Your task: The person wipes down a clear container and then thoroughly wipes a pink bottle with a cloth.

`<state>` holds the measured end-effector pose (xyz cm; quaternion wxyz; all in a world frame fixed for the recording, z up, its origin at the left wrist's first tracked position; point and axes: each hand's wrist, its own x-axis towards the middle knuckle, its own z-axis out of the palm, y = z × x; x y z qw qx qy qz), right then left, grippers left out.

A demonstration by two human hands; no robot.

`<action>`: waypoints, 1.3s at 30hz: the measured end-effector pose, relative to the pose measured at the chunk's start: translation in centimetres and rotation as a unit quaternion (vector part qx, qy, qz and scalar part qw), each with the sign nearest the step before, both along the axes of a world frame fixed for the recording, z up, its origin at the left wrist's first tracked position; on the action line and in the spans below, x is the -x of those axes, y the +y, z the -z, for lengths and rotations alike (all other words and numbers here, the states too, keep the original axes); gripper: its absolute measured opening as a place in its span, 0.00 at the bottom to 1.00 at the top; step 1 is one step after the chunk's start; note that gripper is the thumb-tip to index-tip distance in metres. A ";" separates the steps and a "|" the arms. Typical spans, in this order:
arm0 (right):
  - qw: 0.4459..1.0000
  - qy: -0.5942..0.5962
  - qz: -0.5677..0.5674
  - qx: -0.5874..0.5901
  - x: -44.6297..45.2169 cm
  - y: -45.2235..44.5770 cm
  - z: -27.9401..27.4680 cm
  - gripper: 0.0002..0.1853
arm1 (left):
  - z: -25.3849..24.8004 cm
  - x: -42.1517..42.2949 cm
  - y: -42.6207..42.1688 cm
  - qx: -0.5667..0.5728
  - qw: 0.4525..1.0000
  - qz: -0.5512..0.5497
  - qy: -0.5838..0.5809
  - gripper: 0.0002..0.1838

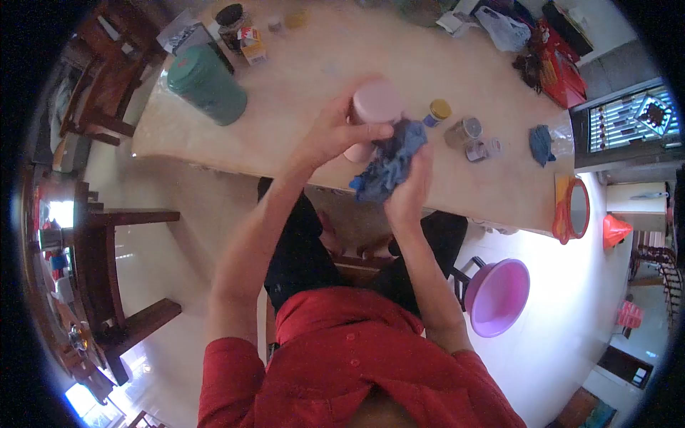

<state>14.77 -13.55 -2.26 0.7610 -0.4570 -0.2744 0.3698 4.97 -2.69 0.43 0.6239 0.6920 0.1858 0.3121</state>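
My left hand (335,132) is wrapped round a container with a pale pink lid (378,102), held tilted above the table's near edge. In my right hand (412,187) is a crumpled blue-grey cloth (391,162), pressed close against the container's side. The cloth and my fingers hide most of the container's body. Just beyond the cloth stands a small jar with a yellow lid (439,109). To its right are a clear jar (464,131) and a smaller clear container (476,150).
A green canister (207,85) stands on the table (300,64) at left, near a dark-lidded jar (230,20) and a small box (251,44). Another blue cloth (541,145) lies right, near an orange-rimmed mirror (571,210). A pink basin (498,297) sits below, beside my leg.
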 end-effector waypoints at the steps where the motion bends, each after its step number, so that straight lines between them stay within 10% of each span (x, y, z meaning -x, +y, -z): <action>1: 0.998 -0.050 -0.001 0.024 0.3 0.4 -0.8 0.24 | -0.3 -0.5 -1.2 0.033 0.996 -0.070 -0.039 0.43; 5: 0.960 -0.269 0.068 0.046 0.1 3.7 2.3 0.28 | 0.9 -2.4 -3.9 -0.051 0.952 -0.292 -0.078 0.39; 10: 0.969 -0.242 0.024 0.048 -1.2 4.1 3.9 0.26 | 1.3 -1.1 -2.5 -0.111 0.969 -0.212 -0.064 0.43; 12: 0.909 -0.406 -0.020 0.093 -2.5 4.1 5.9 0.23 | 1.3 -0.6 -1.1 -0.118 0.972 -0.201 -0.009 0.42; 21: 0.993 0.085 -0.063 -0.047 -1.1 4.6 -0.2 0.23 | 1.6 -2.5 -1.3 -0.031 0.951 -0.287 -0.109 0.34; 27: 0.977 -0.204 0.060 0.008 0.5 6.7 4.0 0.22 | 1.8 -3.2 -1.2 -0.101 0.920 -0.375 -0.055 0.35; 39: 0.950 -0.262 0.012 0.170 -1.2 5.1 9.4 0.20 | 1.2 -2.8 -1.6 -0.110 0.932 -0.339 -0.066 0.34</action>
